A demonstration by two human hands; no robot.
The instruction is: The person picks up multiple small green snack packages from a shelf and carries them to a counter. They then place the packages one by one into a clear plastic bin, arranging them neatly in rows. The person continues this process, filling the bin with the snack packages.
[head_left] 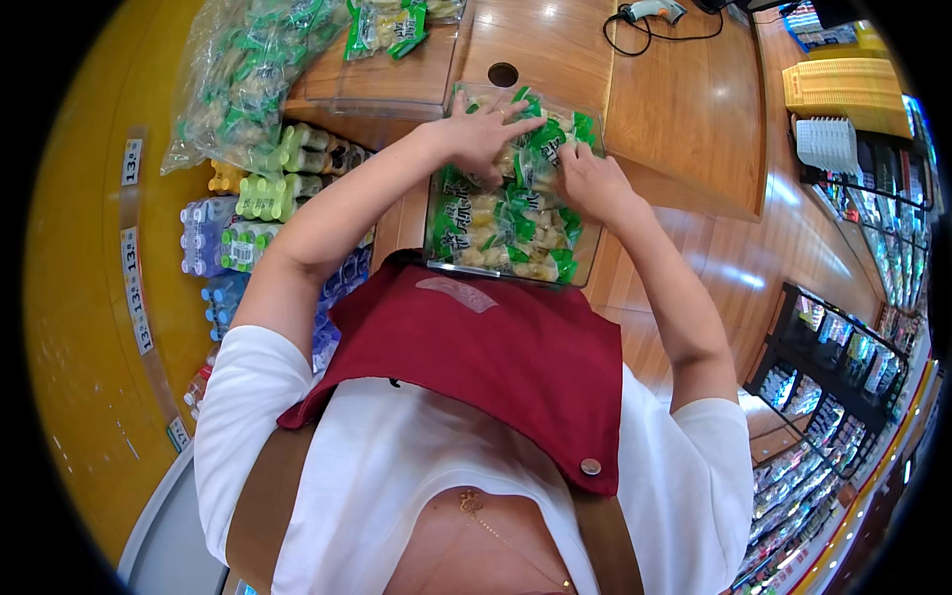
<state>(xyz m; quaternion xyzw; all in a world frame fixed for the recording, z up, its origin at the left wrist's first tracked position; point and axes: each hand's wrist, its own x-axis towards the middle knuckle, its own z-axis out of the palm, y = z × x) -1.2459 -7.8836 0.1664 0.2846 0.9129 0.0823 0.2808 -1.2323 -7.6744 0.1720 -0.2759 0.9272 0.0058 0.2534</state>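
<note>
In front of me a clear plastic box holds several green-and-clear snack packets with pale pieces inside. My left hand lies over the packets at the far left part of the box, open, its fingers spread and pressing on them. At the box's right side my right hand is closed, its curled fingers at a green-edged packet near the top of the pile. The fingertips are partly hidden, but the packet appears to be gripped.
A large clear bag of similar packets stands at the far left, beside another clear box with packets. Shrink-wrapped bottles are stacked below. A scanner lies on the wooden counter. Yellow baskets and shelves stand right.
</note>
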